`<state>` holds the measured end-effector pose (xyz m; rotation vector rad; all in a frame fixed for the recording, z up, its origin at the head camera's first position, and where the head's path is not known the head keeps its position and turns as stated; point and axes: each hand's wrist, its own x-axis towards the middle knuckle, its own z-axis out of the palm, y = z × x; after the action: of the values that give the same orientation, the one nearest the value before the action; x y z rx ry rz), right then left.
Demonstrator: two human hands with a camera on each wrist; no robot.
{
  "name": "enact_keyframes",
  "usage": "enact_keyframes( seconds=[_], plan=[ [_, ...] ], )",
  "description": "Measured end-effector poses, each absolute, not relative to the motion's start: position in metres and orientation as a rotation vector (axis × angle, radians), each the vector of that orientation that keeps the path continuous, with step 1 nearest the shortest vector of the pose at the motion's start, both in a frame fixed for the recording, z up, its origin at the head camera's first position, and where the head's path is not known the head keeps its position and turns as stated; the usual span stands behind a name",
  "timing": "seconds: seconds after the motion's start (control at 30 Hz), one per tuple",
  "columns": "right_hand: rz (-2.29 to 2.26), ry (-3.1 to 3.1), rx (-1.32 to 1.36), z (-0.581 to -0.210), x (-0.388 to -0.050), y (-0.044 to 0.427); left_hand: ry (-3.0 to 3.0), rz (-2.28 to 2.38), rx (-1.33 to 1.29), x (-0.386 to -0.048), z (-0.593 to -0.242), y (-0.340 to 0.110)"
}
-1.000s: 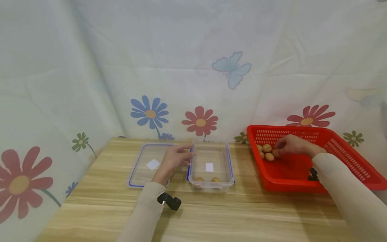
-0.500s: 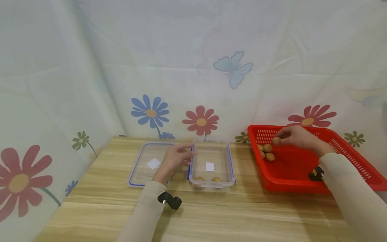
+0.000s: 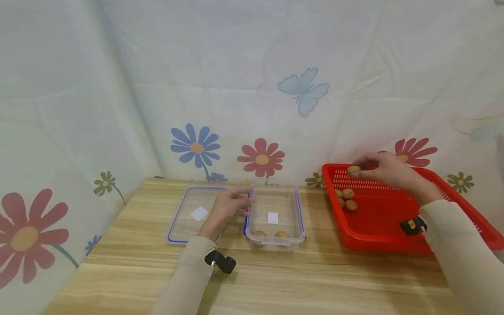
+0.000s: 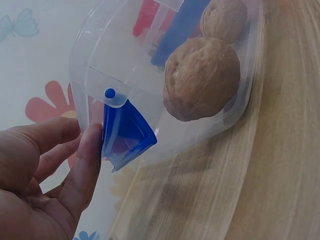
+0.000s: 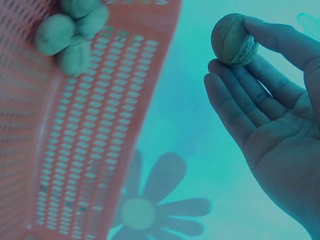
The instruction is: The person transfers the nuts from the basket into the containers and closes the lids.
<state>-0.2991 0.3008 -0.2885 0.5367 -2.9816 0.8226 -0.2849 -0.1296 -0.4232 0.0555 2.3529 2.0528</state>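
Walnut (image 3: 353,171) pinched in the fingers of the right hand (image 3: 390,173), thumb against fingertips, raised above the others in the basket (image 3: 383,243). Small contact on a round shell: a loose pinch might let it slip and roll across the surface (image 3: 295,284). Left hand (image 3: 227,205) extended, fingers against the box (image 3: 275,240), not clenched; a hard push there could slide the box and set its two walnuts rolling.

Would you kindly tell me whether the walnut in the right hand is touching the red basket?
Apart: the right wrist view plainly shows backdrop between the held walnut and the red basket.
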Motion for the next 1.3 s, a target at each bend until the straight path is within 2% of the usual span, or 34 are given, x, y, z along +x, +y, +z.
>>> enact_keyframes(
  seconds=[0.5,0.93,1.3],
  plan=[
    [0.904,-2.803,0.648,-0.272,-0.256,0.263,2.349,2.066,0.055,-0.287,-0.425,-0.129],
    [1.079,-2.683,0.730,-0.292,-0.229,0.226,2.360,2.052,0.071,-0.286,-0.425,-0.130],
    [1.140,-2.670,0.755,-0.313,-0.228,0.199,2.358,2.056,0.075,-0.286,-0.426,-0.130]
  ],
)
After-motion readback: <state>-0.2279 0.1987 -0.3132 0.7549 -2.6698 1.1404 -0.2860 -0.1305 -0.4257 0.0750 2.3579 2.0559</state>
